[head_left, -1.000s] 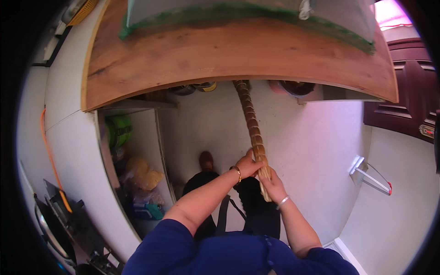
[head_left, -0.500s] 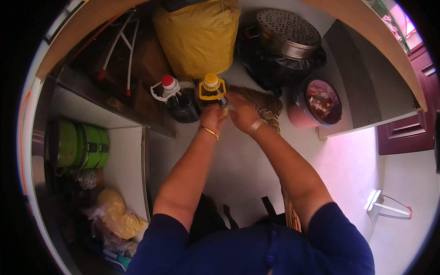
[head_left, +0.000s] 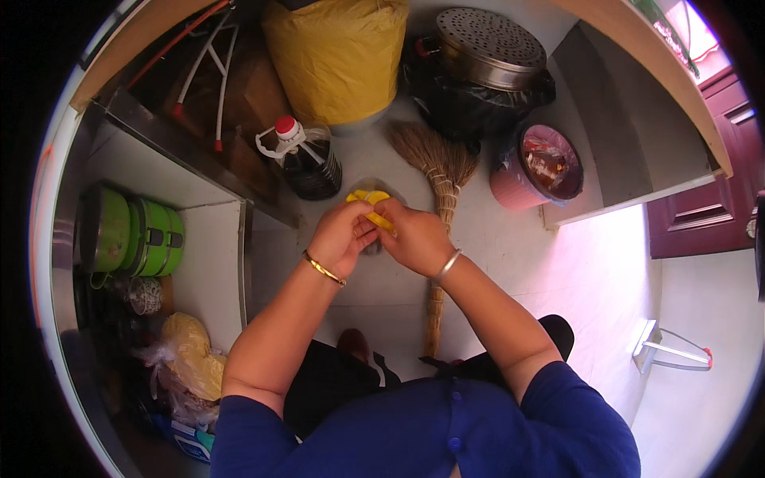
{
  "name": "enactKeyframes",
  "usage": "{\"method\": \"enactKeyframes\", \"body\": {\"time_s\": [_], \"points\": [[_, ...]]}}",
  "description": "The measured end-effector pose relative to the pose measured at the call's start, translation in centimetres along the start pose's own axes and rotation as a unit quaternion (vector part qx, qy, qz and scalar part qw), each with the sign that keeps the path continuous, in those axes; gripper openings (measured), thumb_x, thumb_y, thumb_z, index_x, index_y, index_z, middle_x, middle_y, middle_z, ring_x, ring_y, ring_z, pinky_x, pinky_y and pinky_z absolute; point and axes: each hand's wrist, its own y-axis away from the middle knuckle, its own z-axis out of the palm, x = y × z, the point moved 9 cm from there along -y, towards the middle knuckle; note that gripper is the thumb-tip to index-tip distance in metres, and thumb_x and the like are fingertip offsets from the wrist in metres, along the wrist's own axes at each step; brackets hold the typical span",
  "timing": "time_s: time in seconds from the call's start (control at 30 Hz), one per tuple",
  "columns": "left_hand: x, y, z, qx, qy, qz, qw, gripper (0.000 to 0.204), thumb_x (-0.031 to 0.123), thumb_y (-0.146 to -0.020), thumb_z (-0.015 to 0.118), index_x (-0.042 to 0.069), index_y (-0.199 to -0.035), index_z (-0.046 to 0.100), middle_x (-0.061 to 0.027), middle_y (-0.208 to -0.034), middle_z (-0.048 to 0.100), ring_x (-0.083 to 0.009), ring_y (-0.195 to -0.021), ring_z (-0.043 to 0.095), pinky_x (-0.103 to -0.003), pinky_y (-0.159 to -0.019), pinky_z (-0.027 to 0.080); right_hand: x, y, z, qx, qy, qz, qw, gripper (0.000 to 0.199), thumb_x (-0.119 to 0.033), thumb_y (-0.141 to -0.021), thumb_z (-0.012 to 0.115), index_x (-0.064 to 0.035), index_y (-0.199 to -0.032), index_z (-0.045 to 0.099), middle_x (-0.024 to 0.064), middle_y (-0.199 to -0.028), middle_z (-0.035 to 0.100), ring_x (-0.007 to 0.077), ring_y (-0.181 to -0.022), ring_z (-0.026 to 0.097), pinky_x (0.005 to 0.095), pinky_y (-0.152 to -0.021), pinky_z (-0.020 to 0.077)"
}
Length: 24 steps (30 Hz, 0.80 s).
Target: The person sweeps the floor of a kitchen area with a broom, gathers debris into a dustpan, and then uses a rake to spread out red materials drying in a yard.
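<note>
Below the middle of the head view, an oil jug with a yellow cap and handle is between my hands; most of its body is hidden or blurred. My left hand curls its fingers at the handle's left side, and a gold bracelet is on that wrist. From the right, my right hand grips the yellow handle, with a silver bangle on its wrist. Just beyond, to the left, a jug of dark liquid with a red cap and white handle stands upright. A straw broom lies right of my hands.
A yellow bag-covered container stands at the back, beside a black-wrapped pot with a steamer tray. A pink bin is at right. Green stacked containers and plastic bags fill the left shelf; a cabinet panel edge borders it.
My hands have drawn the yellow-capped jug toward me, away from the red-capped jug it stood beside. More of the broom now shows.
</note>
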Motion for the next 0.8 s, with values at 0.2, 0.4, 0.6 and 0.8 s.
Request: {"method": "enactKeyframes", "body": {"time_s": [0.2, 0.4, 0.6, 0.8], "points": [[-6.7, 2.7, -2.0, -0.048, -0.161, -0.144, 0.975, 0.02, 0.017, -0.08, 0.052, 0.007, -0.097, 0.056, -0.0044, -0.092, 0.061, -0.0137, -0.085, 0.059, -0.027, -0.076, 0.047, 1.3, 5.3, 3.7, -0.132, -0.089, -0.012, 0.987, 0.027, -0.02, -0.073, 0.063, -0.0084, -0.093, 0.049, 0.0122, -0.069, 0.06, 0.0324, -0.067, 0.059, 0.0411, -0.06, 0.0459], [-2.4, -2.1, -5.2, -0.134, -0.529, -0.059, 0.836, 0.013, 0.012, -0.08, 0.05, 0.004, -0.08, 0.061, -0.0052, -0.079, 0.061, -0.0135, -0.071, 0.059, -0.026, -0.066, 0.049, -1.0, 6.2, 6.2, -0.299, -0.183, -0.046, 0.936, 0.017, -0.02, -0.074, 0.062, -0.0098, -0.087, 0.056, 0.0065, -0.069, 0.061, 0.0258, -0.069, 0.06, 0.0372, -0.063, 0.0458], [9.4, -8.0, -16.0, 0.268, 0.02, 0.213, 0.939, 0.016, 0.018, -0.08, 0.055, 0.011, -0.094, 0.056, -0.0009, -0.083, 0.055, -0.0125, -0.076, 0.052, -0.027, -0.065, 0.042, -1.6, -7.4, 7.2, -0.075, -0.284, -0.085, 0.952, 0.033, -0.012, -0.076, 0.056, -0.006, -0.108, 0.053, 0.0144, -0.095, 0.061, 0.0282, -0.087, 0.06, 0.0361, -0.078, 0.0465], [10.9, -11.5, -16.5, 0.061, 0.23, 0.268, 0.934, 0.015, 0.019, -0.078, 0.061, 0.011, -0.09, 0.058, -0.0012, -0.084, 0.059, -0.0158, -0.083, 0.054, -0.028, -0.074, 0.042, -4.6, -19.1, 11.6, 0.013, -0.046, -0.133, 0.99, 0.06, -0.008, -0.073, 0.057, -0.0002, -0.128, 0.035, 0.0189, -0.121, 0.047, 0.031, -0.114, 0.044, 0.0347, -0.097, 0.0347]]}}
